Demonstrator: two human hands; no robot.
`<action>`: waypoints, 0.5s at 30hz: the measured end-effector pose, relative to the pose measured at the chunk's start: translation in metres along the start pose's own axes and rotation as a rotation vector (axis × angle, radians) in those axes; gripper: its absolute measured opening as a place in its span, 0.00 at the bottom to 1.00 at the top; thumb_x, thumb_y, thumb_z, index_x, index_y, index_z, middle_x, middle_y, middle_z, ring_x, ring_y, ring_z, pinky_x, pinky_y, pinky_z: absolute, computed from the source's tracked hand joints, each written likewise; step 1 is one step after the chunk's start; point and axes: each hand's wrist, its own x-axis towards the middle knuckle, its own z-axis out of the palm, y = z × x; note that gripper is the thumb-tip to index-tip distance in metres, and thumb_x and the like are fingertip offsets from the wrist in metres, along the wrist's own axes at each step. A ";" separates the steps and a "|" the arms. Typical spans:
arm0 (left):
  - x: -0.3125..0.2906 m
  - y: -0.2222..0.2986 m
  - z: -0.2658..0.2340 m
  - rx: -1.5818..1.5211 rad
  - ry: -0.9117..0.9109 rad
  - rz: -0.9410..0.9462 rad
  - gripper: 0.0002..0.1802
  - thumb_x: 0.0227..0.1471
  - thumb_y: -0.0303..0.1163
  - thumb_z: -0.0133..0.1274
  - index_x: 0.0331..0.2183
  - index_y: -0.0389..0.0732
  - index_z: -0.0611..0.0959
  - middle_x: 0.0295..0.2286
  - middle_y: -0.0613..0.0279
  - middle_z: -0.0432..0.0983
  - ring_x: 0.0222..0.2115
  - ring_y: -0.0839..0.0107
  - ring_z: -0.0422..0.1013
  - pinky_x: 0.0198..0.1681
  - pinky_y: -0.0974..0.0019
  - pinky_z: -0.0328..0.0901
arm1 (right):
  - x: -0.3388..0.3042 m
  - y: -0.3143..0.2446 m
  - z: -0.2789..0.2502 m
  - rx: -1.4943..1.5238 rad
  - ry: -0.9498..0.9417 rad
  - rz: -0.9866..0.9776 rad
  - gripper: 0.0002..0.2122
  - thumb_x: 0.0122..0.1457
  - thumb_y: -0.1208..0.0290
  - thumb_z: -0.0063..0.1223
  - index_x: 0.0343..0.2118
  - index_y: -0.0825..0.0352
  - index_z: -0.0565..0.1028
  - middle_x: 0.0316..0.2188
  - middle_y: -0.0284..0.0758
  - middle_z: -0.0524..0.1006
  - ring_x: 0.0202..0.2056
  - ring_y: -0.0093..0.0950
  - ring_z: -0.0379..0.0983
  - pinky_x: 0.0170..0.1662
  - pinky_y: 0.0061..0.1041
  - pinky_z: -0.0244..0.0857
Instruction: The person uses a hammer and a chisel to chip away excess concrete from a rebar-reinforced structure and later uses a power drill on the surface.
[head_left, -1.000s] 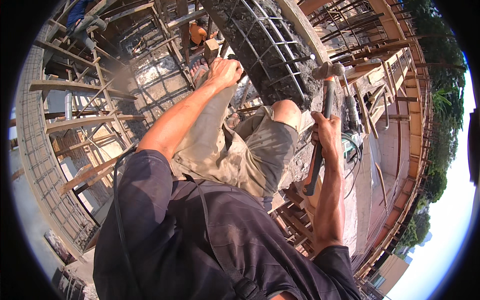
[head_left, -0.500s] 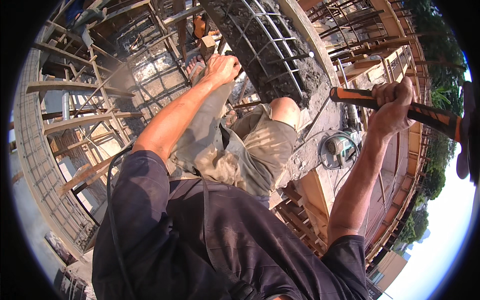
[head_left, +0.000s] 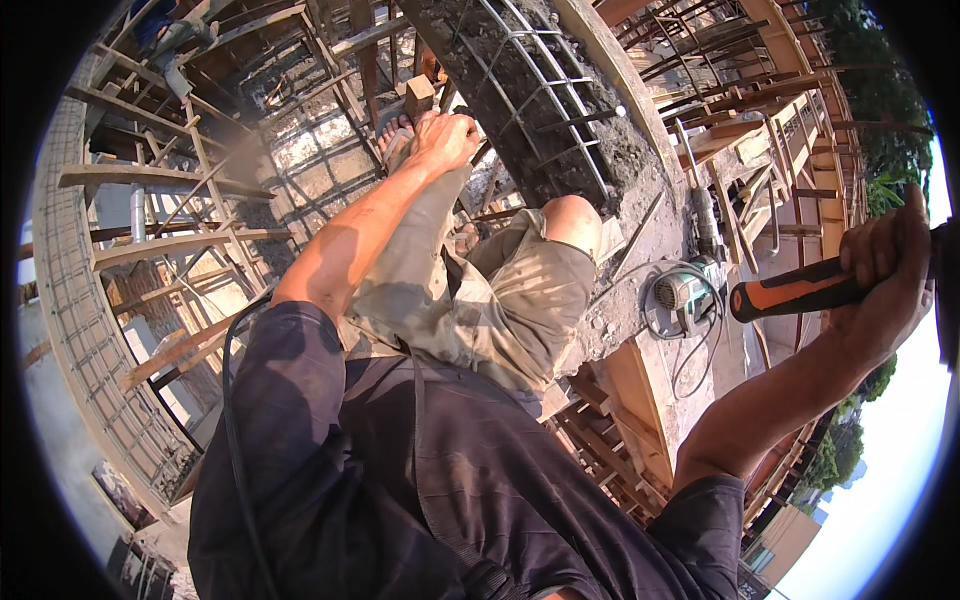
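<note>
My right hand [head_left: 885,275] is raised at the far right, its fingers wrapped round the black and orange handle of a hammer [head_left: 800,292]. The hammer's head is mostly cut off by the dark rim of the picture. My left hand [head_left: 447,140] is closed beside the long side of a rough concrete beam [head_left: 480,90]. A small dark end shows at its fingers, but I cannot make out what it grips. Just beyond that hand a squared wooden block [head_left: 420,95] stands up, close to my sandalled foot [head_left: 395,135].
Steel rebar [head_left: 545,80] runs along the beam's top. A green power tool [head_left: 685,290] with a coiled cable lies on the concrete to the right of my knee. Timber framing [head_left: 150,180] drops away at left. A person's leg [head_left: 175,75] shows at upper left.
My right hand has swung outward to the right and a little lower with the hammer, taking more of it out of view. My left hand has stayed nearly in place.
</note>
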 end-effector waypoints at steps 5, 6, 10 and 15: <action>-0.002 0.006 -0.002 -0.039 -0.031 -0.004 0.17 0.49 0.41 0.51 0.36 0.44 0.87 0.27 0.47 0.81 0.34 0.51 0.77 0.51 0.53 0.63 | 0.034 0.024 0.019 0.138 0.287 -0.268 0.18 0.64 0.69 0.45 0.15 0.61 0.59 0.12 0.27 0.58 0.14 0.18 0.56 0.21 0.19 0.58; -0.005 -0.002 -0.003 -0.039 -0.020 -0.022 0.17 0.49 0.41 0.51 0.36 0.44 0.87 0.26 0.46 0.81 0.34 0.52 0.77 0.52 0.53 0.62 | 0.003 0.086 0.031 0.053 0.143 -0.094 0.17 0.62 0.69 0.47 0.16 0.63 0.61 0.12 0.27 0.59 0.14 0.18 0.56 0.21 0.21 0.57; -0.007 0.005 0.007 -0.072 0.001 0.019 0.17 0.49 0.41 0.51 0.35 0.43 0.87 0.26 0.46 0.81 0.34 0.51 0.77 0.54 0.52 0.61 | -0.092 0.235 0.048 -0.571 -0.360 0.755 0.13 0.54 0.67 0.56 0.20 0.71 0.70 0.12 0.29 0.66 0.12 0.20 0.62 0.15 0.27 0.53; -0.004 0.003 -0.002 -0.013 -0.012 -0.003 0.17 0.50 0.42 0.50 0.35 0.44 0.87 0.28 0.45 0.81 0.35 0.52 0.77 0.54 0.52 0.60 | -0.097 0.170 0.039 -0.425 -0.376 0.742 0.14 0.57 0.66 0.60 0.22 0.61 0.65 0.12 0.23 0.63 0.11 0.14 0.55 0.14 0.19 0.48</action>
